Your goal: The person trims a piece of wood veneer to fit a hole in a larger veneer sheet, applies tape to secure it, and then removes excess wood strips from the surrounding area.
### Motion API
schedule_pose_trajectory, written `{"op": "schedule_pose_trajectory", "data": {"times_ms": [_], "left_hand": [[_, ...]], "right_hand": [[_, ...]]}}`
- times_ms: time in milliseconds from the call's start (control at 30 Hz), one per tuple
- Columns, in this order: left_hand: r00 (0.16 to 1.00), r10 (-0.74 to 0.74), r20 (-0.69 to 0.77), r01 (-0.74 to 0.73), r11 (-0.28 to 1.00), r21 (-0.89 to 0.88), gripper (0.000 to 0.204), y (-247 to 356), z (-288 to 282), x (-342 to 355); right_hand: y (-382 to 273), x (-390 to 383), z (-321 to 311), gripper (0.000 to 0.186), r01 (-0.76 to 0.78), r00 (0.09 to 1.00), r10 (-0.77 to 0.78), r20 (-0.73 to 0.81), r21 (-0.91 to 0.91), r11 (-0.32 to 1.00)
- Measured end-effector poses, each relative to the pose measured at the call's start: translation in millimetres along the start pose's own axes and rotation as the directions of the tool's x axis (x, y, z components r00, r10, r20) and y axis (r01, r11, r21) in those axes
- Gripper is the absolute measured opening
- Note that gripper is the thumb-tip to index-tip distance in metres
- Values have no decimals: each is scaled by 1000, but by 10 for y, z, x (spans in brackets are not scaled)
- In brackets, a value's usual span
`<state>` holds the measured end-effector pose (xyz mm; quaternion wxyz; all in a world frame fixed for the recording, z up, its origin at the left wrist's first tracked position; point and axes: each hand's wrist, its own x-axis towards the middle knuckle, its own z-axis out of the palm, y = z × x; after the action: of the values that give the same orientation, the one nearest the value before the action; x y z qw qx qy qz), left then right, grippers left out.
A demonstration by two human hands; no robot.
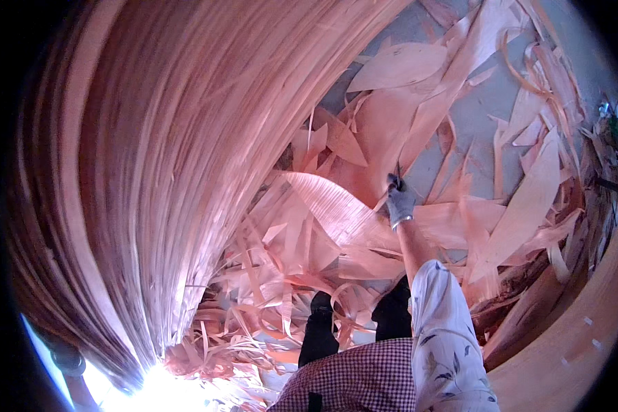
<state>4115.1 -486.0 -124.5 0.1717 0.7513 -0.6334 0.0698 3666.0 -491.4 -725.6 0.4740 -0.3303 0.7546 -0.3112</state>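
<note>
My right hand (398,202), in a grey glove with dark fingers, reaches down among pale pinkish veneer scraps (391,117). Its fingers are closed at a narrow dark item or veneer edge, too small to make out. A curved ribbed sheet (323,206) lies just left of it. At the lower left, what looks like my left hand (65,353) is in shadow at the foot of a tall stack of layered veneer sheets (130,151); its fingers are hidden.
Grey floor (474,117) shows between the scraps. Two dark-shod feet (319,329) stand below me under checked cloth (350,378). Darker strips (549,302) and a broad curved sheet (570,357) edge the right side. Bright light glares at lower left.
</note>
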Motion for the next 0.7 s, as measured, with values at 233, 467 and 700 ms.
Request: {"op": "schedule_pose_trajectory", "data": {"times_ms": [233, 467, 700], "left_hand": [[999, -4, -37, 3, 1000, -20, 76, -29, -286, 134], [940, 338, -33, -289, 846, 447, 59, 124, -269, 237], [972, 231, 50, -216, 786, 580, 59, 343, -530, 158]], "right_hand": [[-1513, -1322, -668, 24, -239, 971, 183, 156, 529, 814], [-2835, -2254, -2153, 26, 31, 999, -47, 11, 591, 806], [-4326, -3475, -3838, 24, 342, 939, -314, -143, 494, 799]]}}
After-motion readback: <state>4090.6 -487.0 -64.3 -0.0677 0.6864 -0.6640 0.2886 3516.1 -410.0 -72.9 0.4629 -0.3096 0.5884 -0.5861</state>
